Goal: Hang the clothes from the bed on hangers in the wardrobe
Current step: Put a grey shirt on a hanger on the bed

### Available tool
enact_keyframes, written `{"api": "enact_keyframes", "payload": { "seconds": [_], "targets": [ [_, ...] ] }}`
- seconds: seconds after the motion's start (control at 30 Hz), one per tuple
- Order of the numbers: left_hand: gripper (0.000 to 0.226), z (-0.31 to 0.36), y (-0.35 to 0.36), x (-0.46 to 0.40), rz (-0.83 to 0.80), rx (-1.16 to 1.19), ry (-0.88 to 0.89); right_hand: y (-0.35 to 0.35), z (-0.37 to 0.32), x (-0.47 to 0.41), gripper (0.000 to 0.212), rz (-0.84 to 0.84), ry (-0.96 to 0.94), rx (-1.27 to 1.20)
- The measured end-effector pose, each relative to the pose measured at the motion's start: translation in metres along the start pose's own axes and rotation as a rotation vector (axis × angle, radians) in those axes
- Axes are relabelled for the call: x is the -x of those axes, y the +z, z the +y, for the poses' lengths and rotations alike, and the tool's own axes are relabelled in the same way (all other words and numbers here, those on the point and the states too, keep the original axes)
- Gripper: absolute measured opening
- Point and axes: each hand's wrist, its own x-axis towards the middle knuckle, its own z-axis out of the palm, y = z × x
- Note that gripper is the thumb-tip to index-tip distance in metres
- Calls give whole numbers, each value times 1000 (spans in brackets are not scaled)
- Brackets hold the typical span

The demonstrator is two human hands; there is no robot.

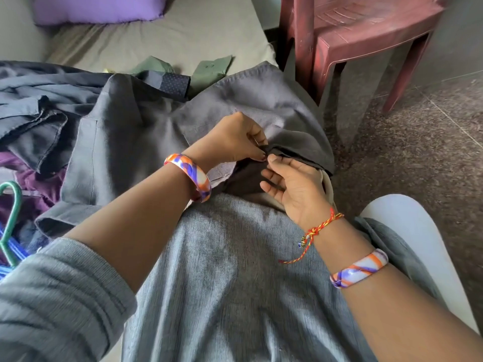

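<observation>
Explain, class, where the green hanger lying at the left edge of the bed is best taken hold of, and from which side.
Probably by its hook, from above. On the green hanger only the hook curves up clear of the purple garment. The rest runs down under the grey sleeve, hidden.

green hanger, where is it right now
In the head view the green hanger lies at the far left edge, on the purple garment, beside blue hangers.

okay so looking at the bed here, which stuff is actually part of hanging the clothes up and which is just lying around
Part of the job:
grey shirt, pinched at its edge by the left hand, right hand beside it
dark clothes pile
purple garment
green garment
green hanger

Just lying about:
purple pillow
maroon plastic chair
</observation>
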Motion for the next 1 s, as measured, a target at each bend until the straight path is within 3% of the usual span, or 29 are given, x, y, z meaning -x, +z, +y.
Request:
{"api": "enact_keyframes", "payload": {
  "seconds": [0.23, 0.43, 0.53, 0.77, 1.0],
  "targets": [
    [9, 7, -5, 4, -51, -66, 97, -4, 1, 1, 17, 21, -29, 50],
    [19, 8, -1, 3, -62, 71, -55, -6, -1, 1, 7, 40, -116, 59],
    [9, 8, 0, 5, -26, 105, -90, -6, -3, 2, 8, 0, -97, 70],
    [5, 7, 8, 10, 189, -54, 63, -6, -5, 3, 14, -40, -28, 60],
    [16, 10, 7, 15, 121, -20, 95, -6, 0, 1, 20, -11, -26, 90]
  ]
}}
